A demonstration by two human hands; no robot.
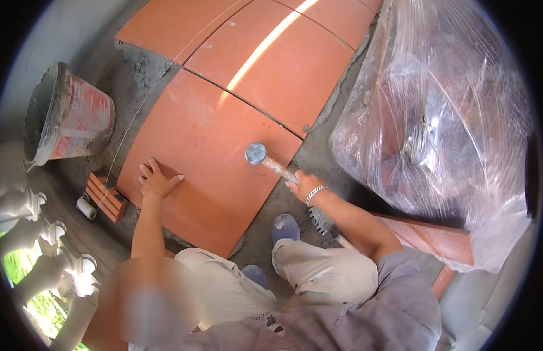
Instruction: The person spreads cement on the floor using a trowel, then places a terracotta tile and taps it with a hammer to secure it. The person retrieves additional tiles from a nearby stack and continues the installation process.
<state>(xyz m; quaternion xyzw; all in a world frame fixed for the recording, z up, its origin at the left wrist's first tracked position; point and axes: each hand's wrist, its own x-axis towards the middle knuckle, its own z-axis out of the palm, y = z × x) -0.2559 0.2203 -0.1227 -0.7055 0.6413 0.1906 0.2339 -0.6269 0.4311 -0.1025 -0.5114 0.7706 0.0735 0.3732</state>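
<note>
A large terracotta floor tile [210, 158] lies in front of my knees, its far edge along a dark joint with the tiles beyond. My left hand [157, 180] rests flat on its left part, fingers spread. In my right hand [306, 186], beside the tile's right edge, is the wooden handle of a mallet [256, 153]. The mallet's round grey head is over the tile; whether it touches the surface I cannot tell. A thin string [134, 117] runs along the tile's left side to a ribbed brick piece [106, 196].
A mortar-smeared bucket [84, 120] lies tilted at the left, near a small white roll [86, 207]. Plastic-wrapped stacked tiles [435, 117] stand at the right. A notched trowel [321, 222] lies under my right forearm. White balusters [55, 234] line the lower left.
</note>
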